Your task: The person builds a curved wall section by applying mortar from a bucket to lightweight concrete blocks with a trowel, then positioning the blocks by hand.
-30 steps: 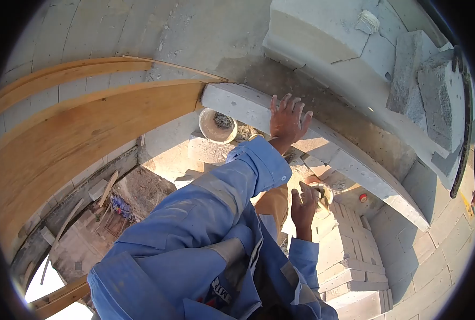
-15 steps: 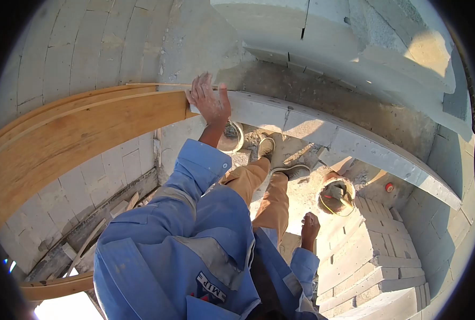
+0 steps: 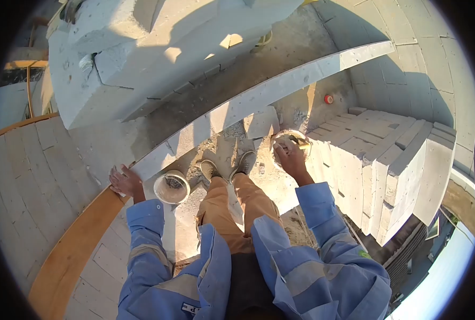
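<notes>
My left hand [image 3: 126, 182] lies with fingers stretched out on the end of a wooden board [image 3: 77, 248], where it meets a long pale block ledge [image 3: 259, 98]. My right hand [image 3: 292, 159] is over a round bucket [image 3: 274, 140] beside the stacked blocks. Its fingers are apart and point toward the bucket's mouth, with nothing visibly gripped. Close to those fingers a yellowish piece [image 3: 305, 144] shows at the rim. The rest of the bucket's contents is mostly hidden by the hand.
A second bucket [image 3: 172, 187] stands on the dusty floor near my shoes [image 3: 210, 169]. Pale blocks [image 3: 376, 154] are piled at my right. Large blocks [image 3: 125, 64] rise beyond the ledge, block walls [image 3: 424, 58] flank the space, and a red round item [image 3: 329, 99] lies near the ledge.
My view has turned to the right. My right hand has gone from hanging loosely closed near the block pile to the bucket. My left hand still rests at the board's end.
</notes>
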Tool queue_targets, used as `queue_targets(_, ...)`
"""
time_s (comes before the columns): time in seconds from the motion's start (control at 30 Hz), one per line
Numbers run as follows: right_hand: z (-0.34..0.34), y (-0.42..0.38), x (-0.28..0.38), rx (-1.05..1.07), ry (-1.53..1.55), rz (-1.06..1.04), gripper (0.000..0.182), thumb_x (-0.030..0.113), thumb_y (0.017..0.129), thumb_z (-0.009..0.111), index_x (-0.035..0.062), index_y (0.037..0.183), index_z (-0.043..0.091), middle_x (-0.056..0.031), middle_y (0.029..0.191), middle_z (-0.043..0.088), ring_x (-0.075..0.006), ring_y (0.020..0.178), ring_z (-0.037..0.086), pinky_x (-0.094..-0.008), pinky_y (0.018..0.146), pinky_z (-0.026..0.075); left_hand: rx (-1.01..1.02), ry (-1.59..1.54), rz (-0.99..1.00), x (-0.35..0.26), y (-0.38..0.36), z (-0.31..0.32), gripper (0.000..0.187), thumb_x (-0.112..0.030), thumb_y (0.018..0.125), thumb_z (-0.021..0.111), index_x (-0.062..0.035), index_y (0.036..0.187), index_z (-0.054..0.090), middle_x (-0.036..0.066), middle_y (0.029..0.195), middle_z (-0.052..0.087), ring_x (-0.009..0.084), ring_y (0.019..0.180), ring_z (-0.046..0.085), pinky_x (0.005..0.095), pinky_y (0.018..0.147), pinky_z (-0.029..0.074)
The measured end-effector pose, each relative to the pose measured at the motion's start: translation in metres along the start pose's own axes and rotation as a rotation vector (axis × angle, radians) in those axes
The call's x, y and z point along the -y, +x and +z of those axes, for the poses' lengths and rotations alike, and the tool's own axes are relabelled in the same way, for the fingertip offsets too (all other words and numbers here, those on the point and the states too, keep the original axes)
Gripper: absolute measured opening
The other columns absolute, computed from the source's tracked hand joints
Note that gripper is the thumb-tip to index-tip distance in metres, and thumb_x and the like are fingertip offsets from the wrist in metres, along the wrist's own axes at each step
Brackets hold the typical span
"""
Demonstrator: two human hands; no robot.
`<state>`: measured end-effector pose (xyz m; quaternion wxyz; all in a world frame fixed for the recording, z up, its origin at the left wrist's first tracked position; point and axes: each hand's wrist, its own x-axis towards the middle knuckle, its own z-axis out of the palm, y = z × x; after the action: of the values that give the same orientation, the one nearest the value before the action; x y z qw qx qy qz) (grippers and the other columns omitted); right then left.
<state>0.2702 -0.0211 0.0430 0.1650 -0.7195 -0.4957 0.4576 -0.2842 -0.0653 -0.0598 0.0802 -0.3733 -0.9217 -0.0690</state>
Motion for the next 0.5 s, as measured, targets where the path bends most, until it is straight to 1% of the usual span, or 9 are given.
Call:
queue_targets(0.1, -0.002, 0.004, -0.013, -0.098, 0.118, -0.031, 0.04, 0.032, 0.096, 0.065, -0.0021, 0.118, 0.065, -0.0208, 0.104, 0.071, -0.0326, 0.096, 0.07, -0.039, 0.083, 0.054, 0.074, -0.069, 0.176, -0.021, 0.004, -0.009, 0.064, -0.058, 0.102, 0.041, -0.0084, 0.141, 0.052, 0.012, 0.143, 0.054, 0.0352, 0.141, 0.039, 0.0625, 0.115, 0.019)
queue_targets(0.17, 0.014, -0.016, -0.043, -0.13, 0.084, 0.048, 0.041, 0.034, 0.096, 0.063, -0.0011, 0.116, 0.066, -0.0219, 0.104, 0.071, -0.0364, 0.097, 0.069, -0.0423, 0.085, 0.053, 0.156, -0.224, 0.479, -0.048, -0.006, -0.022, 0.069, -0.062, 0.101, 0.04, -0.0076, 0.142, 0.05, 0.014, 0.147, 0.05, 0.0372, 0.14, 0.04, 0.0631, 0.115, 0.02)
queue_targets(0.2, 0.03, -0.024, -0.068, -0.113, 0.123, 0.12, 0.04, 0.035, 0.096, 0.062, -0.0001, 0.114, 0.067, -0.0224, 0.104, 0.07, -0.0376, 0.098, 0.068, -0.0441, 0.086, 0.053, 0.175, -0.216, 0.536, -0.062, -0.01, -0.025, 0.069, -0.062, 0.101, 0.04, -0.0076, 0.142, 0.05, 0.014, 0.147, 0.05, 0.0372, 0.14, 0.04, 0.0631, 0.115, 0.02)
queue_targets(0.23, 0.046, -0.032, -0.098, -0.13, 0.153, 0.153, 0.04, 0.035, 0.096, 0.062, -0.0001, 0.114, 0.067, -0.0224, 0.104, 0.07, -0.0376, 0.098, 0.068, -0.0441, 0.086, 0.053, 0.163, -0.22, 0.725, -0.075, -0.014, -0.026, 0.071, -0.063, 0.1, 0.04, -0.0071, 0.142, 0.05, 0.015, 0.146, 0.05, 0.0381, 0.14, 0.04, 0.0629, 0.114, 0.021)
queue_targets(0.27, 0.061, -0.041, -0.135, -0.047, 0.033, 0.257, 0.04, 0.037, 0.096, 0.061, 0.0013, 0.114, 0.067, -0.0228, 0.103, 0.07, -0.0382, 0.099, 0.068, -0.0461, 0.086, 0.052, 0.146, -0.222, 0.906, -0.086, -0.015, -0.025, 0.072, -0.064, 0.099, 0.041, -0.0066, 0.142, 0.05, 0.016, 0.146, 0.05, 0.0391, 0.139, 0.041, 0.0628, 0.113, 0.023)
queue_targets(0.33, 0.082, -0.051, -0.193, 0.05, -0.159, 0.444, 0.036, 0.036, 0.096, 0.057, 0.0059, 0.112, 0.068, -0.0242, 0.101, 0.069, -0.0401, 0.101, 0.066, -0.0502, 0.088, 0.051, 0.161, -0.165, 0.968, -0.105, -0.011, -0.021, 0.072, -0.063, 0.1, 0.04, -0.0046, 0.141, 0.05, 0.018, 0.142, 0.053, 0.0408, 0.135, 0.045, 0.0616, 0.111, 0.026)
queue_targets(0.4, 0.084, -0.046, -0.232, -0.126, -0.214, 0.545, 0.031, 0.031, 0.096, 0.054, 0.0086, 0.111, 0.068, -0.0224, 0.104, 0.069, -0.0398, 0.103, 0.066, -0.05, 0.089, 0.051, 0.264, -0.204, 0.791, -0.117, -0.009, -0.016, 0.072, -0.062, 0.1, 0.04, -0.0032, 0.139, 0.051, 0.021, 0.137, 0.056, 0.0415, 0.129, 0.049, 0.0588, 0.108, 0.03)
queue_targets(0.43, 0.077, -0.037, -0.258, -0.222, -0.22, 0.604, 0.031, 0.03, 0.096, 0.052, 0.0088, 0.111, 0.068, -0.0226, 0.106, 0.07, -0.041, 0.102, 0.066, -0.0498, 0.088, 0.051, 0.284, -0.212, 0.749, -0.119, -0.012, -0.019, 0.071, -0.061, 0.101, 0.04, -0.0005, 0.137, 0.053, 0.023, 0.135, 0.056, 0.0417, 0.126, 0.05, 0.0544, 0.108, 0.032)
queue_targets(0.5, 0.051, -0.012, -0.307, -0.446, -0.21, 0.772, 0.03, 0.024, 0.094, 0.047, 0.0104, 0.109, 0.068, -0.0221, 0.104, 0.071, -0.0429, 0.098, 0.067, -0.0506, 0.086, 0.051, 0.327, -0.214, 0.76, -0.116, -0.013, -0.016, 0.072, -0.061, 0.101, 0.038, 0.0011, 0.136, 0.053, 0.024, 0.135, 0.056, 0.0412, 0.125, 0.05, 0.0525, 0.107, 0.033)
